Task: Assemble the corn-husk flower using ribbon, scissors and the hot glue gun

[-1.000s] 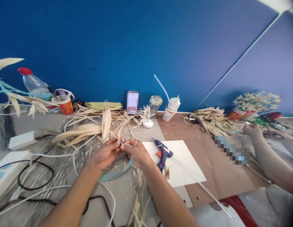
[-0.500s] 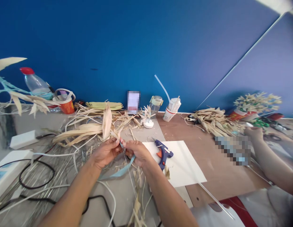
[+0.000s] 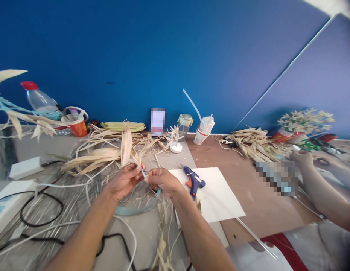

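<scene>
My left hand (image 3: 125, 181) is closed in a pinch on a small piece of dried corn husk (image 3: 139, 159), seen just above the fingertips. Close beside it, my right hand (image 3: 165, 182) pinches a light-blue strip of tape (image 3: 144, 173) against the base of that piece. The strip's loose length (image 3: 138, 209) hangs in a curve below both hands. A thin wire runs down from between the fingers, partly hidden by my right hand. Behind my left hand stands a broad dried husk (image 3: 126, 146). Right of my right hand, a blue glue gun (image 3: 195, 181) lies on white paper (image 3: 220, 199).
Dried husks (image 3: 93, 160), cables and thin wires (image 3: 47, 237) crowd the left. Along the wall stand a bottle (image 3: 41, 99), a phone (image 3: 158, 122), a jar (image 3: 184, 125) and a paper cup (image 3: 201, 136). A co-worker's arm (image 3: 318, 188) reaches in at right.
The right fingers have shifted slightly, and the blue strip now hangs in a rounder, lower curve. The wire's lower end has swung toward the right. Both hands stay together.
</scene>
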### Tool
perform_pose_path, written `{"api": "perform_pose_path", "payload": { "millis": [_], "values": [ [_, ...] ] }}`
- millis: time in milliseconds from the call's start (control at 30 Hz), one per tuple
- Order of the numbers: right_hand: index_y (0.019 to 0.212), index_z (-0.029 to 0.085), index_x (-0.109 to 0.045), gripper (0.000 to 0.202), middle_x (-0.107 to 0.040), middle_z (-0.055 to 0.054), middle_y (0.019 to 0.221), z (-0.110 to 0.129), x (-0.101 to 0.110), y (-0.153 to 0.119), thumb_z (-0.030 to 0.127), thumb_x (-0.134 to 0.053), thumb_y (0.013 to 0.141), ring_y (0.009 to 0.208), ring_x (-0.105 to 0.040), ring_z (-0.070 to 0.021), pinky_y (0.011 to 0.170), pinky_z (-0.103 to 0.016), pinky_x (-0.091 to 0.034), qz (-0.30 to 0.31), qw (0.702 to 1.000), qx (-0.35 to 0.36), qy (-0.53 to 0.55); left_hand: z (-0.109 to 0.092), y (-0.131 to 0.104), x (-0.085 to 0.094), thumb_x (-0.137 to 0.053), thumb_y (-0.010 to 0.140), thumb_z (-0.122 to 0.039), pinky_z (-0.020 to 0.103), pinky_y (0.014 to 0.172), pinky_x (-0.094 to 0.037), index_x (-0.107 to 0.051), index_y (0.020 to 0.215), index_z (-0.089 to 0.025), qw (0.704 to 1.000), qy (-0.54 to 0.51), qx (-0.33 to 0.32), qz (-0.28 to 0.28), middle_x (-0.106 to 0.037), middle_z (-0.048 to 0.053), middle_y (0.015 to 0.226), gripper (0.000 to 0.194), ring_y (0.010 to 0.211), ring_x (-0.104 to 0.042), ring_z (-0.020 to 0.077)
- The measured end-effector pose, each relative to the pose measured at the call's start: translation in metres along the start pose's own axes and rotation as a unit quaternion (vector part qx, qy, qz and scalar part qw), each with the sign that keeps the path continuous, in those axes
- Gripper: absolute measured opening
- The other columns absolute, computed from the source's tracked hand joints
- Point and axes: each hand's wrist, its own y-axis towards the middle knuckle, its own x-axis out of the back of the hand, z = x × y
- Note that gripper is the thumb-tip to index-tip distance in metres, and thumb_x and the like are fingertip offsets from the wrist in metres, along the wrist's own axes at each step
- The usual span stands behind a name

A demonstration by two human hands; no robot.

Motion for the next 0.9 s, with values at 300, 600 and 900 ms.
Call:
{"api": "perform_pose_path", "payload": {
  "millis": [300,600,900],
  "values": [
    [0.056,0.018,-0.047,0.037,-0.04,0.011,0.036,-0.001,0.0,-0.001,0.032,-0.08,0.047,0.036,-0.03,-0.0037,0.043,-0.022,-0.016,0.024,1.0,-0.007,-0.008,-0.002,0.001,-0.002,-0.079,0.06,-0.021,0.018,0.053,-0.044,-0.068,0.075,-0.011,1.0,-0.004,0.004,0.001,-0.061,0.001,0.071,0.02,0.047,-0.041,0.0022],
    [0.059,0.018,-0.049,0.03,-0.043,0.01,0.038,-0.007,-0.003,0.005,0.028,-0.076,0.051,0.036,-0.031,-0.0046,0.042,-0.021,-0.02,-0.047,0.998,0.001,-0.048,0.002,0.003,-0.004,-0.076,0.064,-0.02,0.015,0.05,-0.041,-0.064,0.071,-0.012,0.999,0.031,-0.023,-0.035,-0.058,-0.002,0.066,0.016,0.046,-0.039,0.0015],
    [0.065,0.018,-0.055,0.004,-0.049,0.006,0.05,-0.012,-0.014,0.003,0.02,-0.059,0.064,0.045,-0.042,-0.0078,0.046,-0.021,-0.028,-0.125,0.969,0.072,-0.198,0.008,0.007,-0.006,-0.078,0.06,-0.02,0.014,0.045,-0.037,-0.06,0.065,-0.011,0.994,0.024,-0.033,-0.097,-0.05,-0.006,0.056,0.02,0.044,-0.036,0.002]
  ]
}}
